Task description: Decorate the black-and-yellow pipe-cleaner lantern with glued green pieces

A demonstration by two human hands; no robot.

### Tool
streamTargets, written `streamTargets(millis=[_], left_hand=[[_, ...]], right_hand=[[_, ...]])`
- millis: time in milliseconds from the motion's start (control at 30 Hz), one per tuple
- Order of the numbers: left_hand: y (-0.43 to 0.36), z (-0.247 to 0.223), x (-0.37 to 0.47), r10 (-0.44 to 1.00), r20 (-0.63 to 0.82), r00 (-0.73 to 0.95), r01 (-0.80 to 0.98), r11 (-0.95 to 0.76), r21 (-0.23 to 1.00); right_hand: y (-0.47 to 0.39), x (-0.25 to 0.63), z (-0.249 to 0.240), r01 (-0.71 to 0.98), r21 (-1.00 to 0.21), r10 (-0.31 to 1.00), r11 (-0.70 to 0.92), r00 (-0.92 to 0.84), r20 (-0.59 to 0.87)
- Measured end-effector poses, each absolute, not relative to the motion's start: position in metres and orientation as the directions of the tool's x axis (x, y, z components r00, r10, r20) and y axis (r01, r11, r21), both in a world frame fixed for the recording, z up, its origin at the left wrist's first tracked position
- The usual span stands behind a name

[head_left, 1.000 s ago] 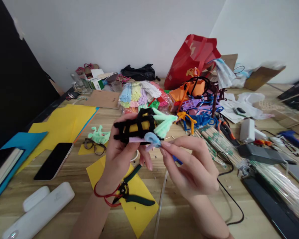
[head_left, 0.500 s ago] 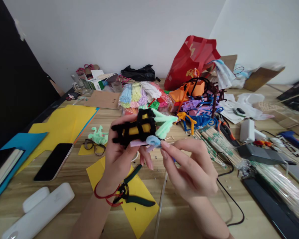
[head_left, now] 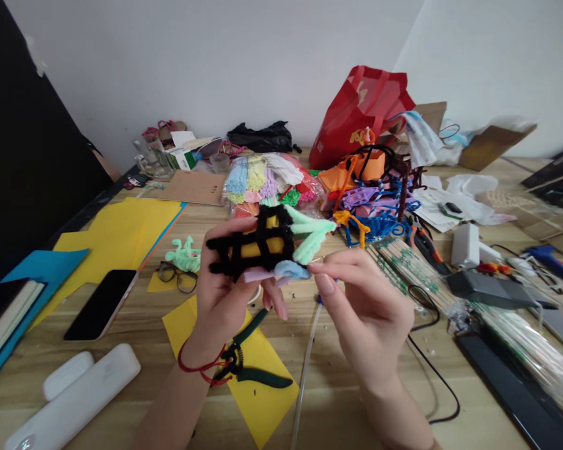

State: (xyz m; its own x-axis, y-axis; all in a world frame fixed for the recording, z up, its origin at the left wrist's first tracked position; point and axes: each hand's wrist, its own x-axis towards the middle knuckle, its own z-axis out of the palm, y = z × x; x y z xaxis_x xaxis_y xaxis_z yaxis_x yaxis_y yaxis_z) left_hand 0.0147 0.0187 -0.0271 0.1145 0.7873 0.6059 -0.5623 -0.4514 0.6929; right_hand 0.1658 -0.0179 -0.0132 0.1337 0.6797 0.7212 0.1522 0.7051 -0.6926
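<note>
My left hand (head_left: 225, 300) is wrapped round a fuzzy lantern-like model (head_left: 257, 244), which lies on its side. It has a black grid over yellow panels and a pale green pointed top (head_left: 309, 234). Along its lower edge run a lilac strip (head_left: 259, 275) and a light blue curl (head_left: 290, 270), with my left thumb near the strip. The thumb and forefinger of my right hand (head_left: 370, 306) are pinched together at the right end of the blue curl. Whatever lies between those fingertips is too small to make out.
Green-handled cutters (head_left: 262, 377) lie on yellow sheet (head_left: 262, 412) below my hands. At left are a phone (head_left: 100, 305) and glasses (head_left: 185, 281). Bundled sticks (head_left: 422, 275) and a black cable (head_left: 443, 381) lie right, a red bag (head_left: 356, 119) behind.
My right hand has shifted slightly right, its thumb and forefinger now at the blue curl's end. The curl looks flatter and more stretched out. The model in my left hand has barely moved.
</note>
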Motion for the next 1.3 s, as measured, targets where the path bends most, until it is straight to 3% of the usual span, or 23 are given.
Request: streamTargets(millis=[133, 267, 1067, 1300], left_hand=[[0.018, -0.028, 0.013, 0.79, 0.601, 0.121, -0.554, -0.449, 0.701], [0.017, -0.029, 0.012, 0.786, 0.605, 0.129, -0.546, -0.453, 0.705], [0.017, -0.028, 0.017, 0.769, 0.638, 0.04, -0.461, -0.553, 0.694], [0.014, -0.025, 0.02, 0.808, 0.587, -0.043, -0.452, -0.539, 0.71]], right_hand=[[-0.019, 0.17, -0.01, -0.028, -0.837, 0.835, 0.546, 0.101, 0.541], [-0.019, 0.174, -0.01, -0.145, -0.891, 0.903, 0.43, 0.047, 0.428], [-0.023, 0.178, -0.006, -0.172, -0.921, 0.936, 0.35, 0.032, 0.349], [-0.023, 0.178, -0.005, -0.173, -0.92, 0.935, 0.353, 0.035, 0.352]])
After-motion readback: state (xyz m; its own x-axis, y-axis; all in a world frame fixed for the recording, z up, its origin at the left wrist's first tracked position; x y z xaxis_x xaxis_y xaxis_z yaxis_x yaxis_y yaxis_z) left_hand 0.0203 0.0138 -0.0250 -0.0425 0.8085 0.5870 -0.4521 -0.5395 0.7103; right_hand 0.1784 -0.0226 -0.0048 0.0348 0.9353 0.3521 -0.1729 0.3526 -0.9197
